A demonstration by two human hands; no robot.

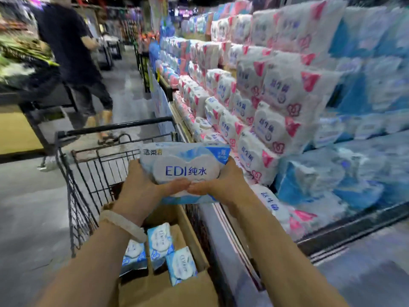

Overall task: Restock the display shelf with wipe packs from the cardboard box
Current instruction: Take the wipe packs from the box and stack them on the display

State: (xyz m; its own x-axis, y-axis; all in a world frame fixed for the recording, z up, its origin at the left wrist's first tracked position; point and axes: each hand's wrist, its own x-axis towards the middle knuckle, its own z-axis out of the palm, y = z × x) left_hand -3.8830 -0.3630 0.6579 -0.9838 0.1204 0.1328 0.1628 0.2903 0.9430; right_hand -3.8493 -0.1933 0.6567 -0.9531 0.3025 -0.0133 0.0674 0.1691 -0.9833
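Supermarket aisle, shelf (287,89) apparently full; hands (188,187) grip a wipe pack (186,171).

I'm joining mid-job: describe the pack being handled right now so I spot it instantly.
Above the wire cart, both hands hold one blue wipe pack, left hand and right hand gripping its ends. Unlike the pink-marked shelf packs, it reads "EDI".

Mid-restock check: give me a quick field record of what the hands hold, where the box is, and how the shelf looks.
held item: blue wipe pack, above the cart
left hand: grips the pack's left side
right hand: grips the pack's right side
cardboard box: open, in the shopping cart
box contents: at least three blue packs
shelf: on the right, stacked with pink-and-white and blue packs
aisle: another person ahead, left
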